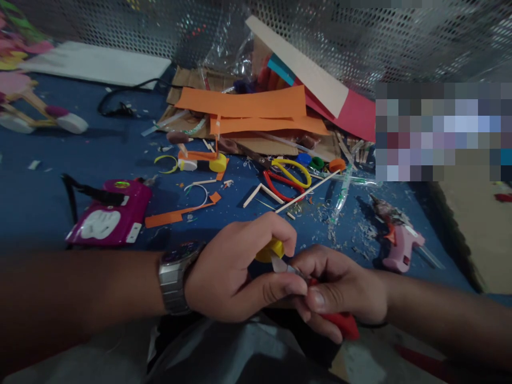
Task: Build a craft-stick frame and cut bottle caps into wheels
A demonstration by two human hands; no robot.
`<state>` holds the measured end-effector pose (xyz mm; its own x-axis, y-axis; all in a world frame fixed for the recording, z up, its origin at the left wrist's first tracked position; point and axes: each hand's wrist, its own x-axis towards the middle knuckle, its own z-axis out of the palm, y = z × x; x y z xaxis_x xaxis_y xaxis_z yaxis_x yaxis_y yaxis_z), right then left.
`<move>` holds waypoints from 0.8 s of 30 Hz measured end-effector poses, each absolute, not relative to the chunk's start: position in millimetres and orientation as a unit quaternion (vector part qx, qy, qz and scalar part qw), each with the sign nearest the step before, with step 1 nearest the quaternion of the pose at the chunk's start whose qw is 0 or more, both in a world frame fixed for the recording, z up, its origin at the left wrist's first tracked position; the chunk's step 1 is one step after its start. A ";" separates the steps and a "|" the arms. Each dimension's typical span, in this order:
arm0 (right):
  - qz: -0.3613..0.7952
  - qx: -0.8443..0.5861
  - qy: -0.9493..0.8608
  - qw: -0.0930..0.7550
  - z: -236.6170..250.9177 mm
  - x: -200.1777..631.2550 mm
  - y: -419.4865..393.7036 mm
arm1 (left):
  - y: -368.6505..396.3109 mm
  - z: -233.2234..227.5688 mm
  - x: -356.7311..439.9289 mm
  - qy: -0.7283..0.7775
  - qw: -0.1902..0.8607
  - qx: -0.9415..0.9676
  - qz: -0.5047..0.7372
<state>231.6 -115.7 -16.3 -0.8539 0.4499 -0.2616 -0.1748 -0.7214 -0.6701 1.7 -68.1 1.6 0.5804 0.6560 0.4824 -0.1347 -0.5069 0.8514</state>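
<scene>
My left hand [240, 272], with a metal watch [176, 277] on its wrist, is closed around a small yellow cap [270, 249]. My right hand [340, 290] grips a red-handled knife [340, 322]; its metal blade [286, 265] points left and touches the yellow cap. Both hands meet low in the view, above my lap and at the near edge of the blue table [48, 197].
Orange paper strips [248, 109] and cardboard lie at the back. Red and yellow pliers [286, 178], white sticks [264, 192], bottle caps [318, 161], a pink glue gun [400, 248] and a magenta device [110, 213] are spread over the table. Perforated metal mesh [400, 37] stands behind.
</scene>
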 end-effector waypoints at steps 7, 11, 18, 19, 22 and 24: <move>0.908 -0.197 -0.332 0.163 -13.3 230.2 -113.9 | -66.4 5.6 -0.6 0.162 0.471 0.772 0.395; 0.906 -0.202 -0.336 0.157 -12.5 230.2 -113.2 | -65.4 4.0 0.0 0.151 0.485 0.772 0.383; 0.902 -0.212 -0.344 0.153 -11.6 229.3 -113.8 | -64.9 0.0 0.6 0.135 0.470 0.778 0.395; 0.900 -0.219 -0.343 0.156 -11.4 229.5 -114.2 | -64.7 0.8 0.6 0.145 0.466 0.778 0.396; 0.897 -0.238 -0.331 0.172 -11.1 230.5 -115.6 | -64.5 3.3 1.0 0.183 0.452 0.772 0.408; 0.894 -0.246 -0.328 0.180 -10.9 230.8 -116.1 | -64.8 4.2 1.2 0.192 0.444 0.769 0.418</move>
<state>230.8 -116.1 -10.9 -0.8145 0.4830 -0.3215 -0.1606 -0.7202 -0.6749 1.2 -64.8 4.2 0.5773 0.6657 0.4729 -0.0762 -0.5327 0.8429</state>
